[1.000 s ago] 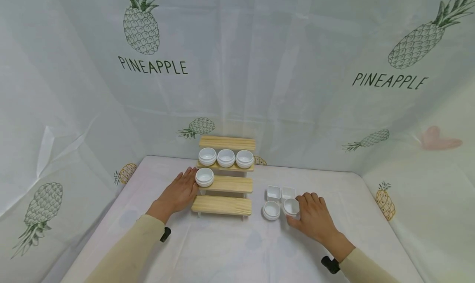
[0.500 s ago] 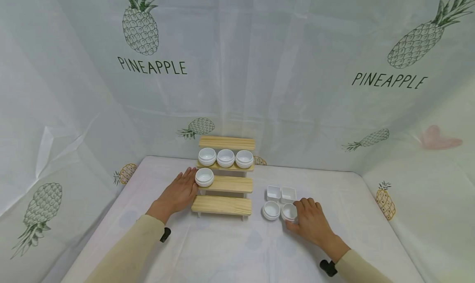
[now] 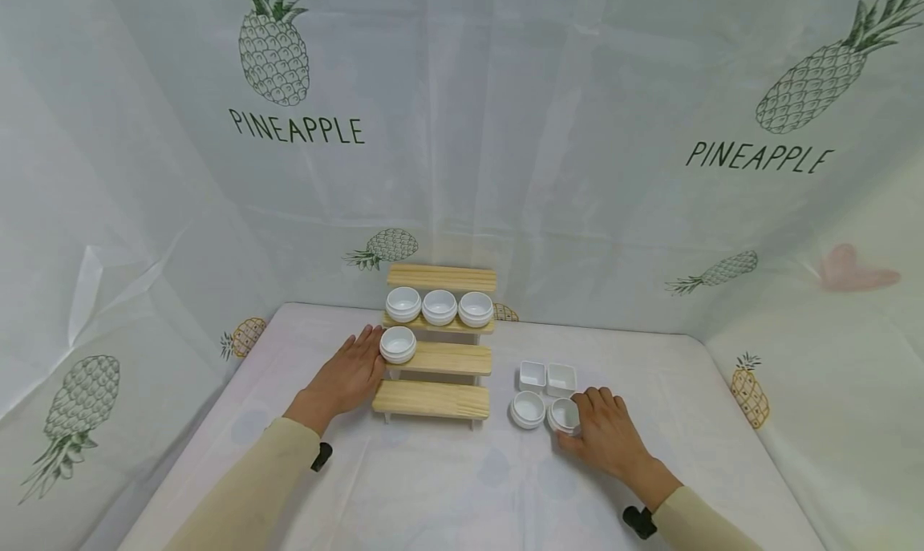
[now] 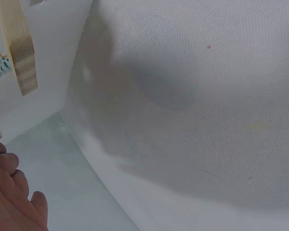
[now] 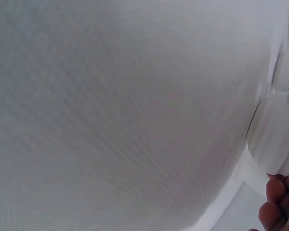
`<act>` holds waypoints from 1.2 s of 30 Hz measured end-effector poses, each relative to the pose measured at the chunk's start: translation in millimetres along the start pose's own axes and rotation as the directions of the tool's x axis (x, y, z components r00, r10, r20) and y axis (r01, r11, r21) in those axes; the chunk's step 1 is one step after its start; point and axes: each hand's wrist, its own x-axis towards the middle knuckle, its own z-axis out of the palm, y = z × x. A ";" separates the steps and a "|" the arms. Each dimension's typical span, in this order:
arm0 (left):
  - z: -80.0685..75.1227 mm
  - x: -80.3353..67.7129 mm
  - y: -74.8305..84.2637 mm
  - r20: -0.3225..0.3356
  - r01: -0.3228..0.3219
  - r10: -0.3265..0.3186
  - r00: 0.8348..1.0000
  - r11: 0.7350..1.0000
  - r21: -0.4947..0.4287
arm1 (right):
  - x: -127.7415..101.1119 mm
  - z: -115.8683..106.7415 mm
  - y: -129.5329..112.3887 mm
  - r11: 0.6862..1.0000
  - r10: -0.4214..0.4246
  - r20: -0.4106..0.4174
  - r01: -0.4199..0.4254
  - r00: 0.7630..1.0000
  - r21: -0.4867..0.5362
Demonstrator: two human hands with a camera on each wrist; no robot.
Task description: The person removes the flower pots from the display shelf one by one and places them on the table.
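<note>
A stepped wooden shelf stands mid-table; in the left wrist view only one wooden edge shows. Three white round bowls sit on an upper step and one more bowl on the middle step's left end. My left hand lies flat on the table beside the shelf, fingertips by that bowl; its fingers show at the left wrist view's corner. My right hand grips a white round bowl standing on the table, fingertips against its side.
Another round bowl sits just left of the held one, and two square white dishes stand behind them. A white cloth covers the table. Pineapple-print sheets hang at the back and sides.
My right hand has lowered its bowl onto the table beside the other round bowl and stays on it. The left hand has not moved.
</note>
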 end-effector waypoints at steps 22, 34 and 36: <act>-0.1 0.8 -1.6 0.008 -0.005 0.005 1.000 1.000 0.012 | 3.7 0.6 0.8 1.000 -0.008 0.001 0.008 1.000 0.020; 0.7 0.2 -1.8 -0.007 -0.005 0.005 1.000 1.000 0.008 | 3.1 2.4 0.5 1.000 -0.008 -0.007 0.008 1.000 0.014; 0.6 -0.2 -1.4 -0.008 -0.004 0.004 1.000 1.000 0.003 | 3.0 2.4 0.2 1.000 -0.005 0.000 0.005 1.000 0.013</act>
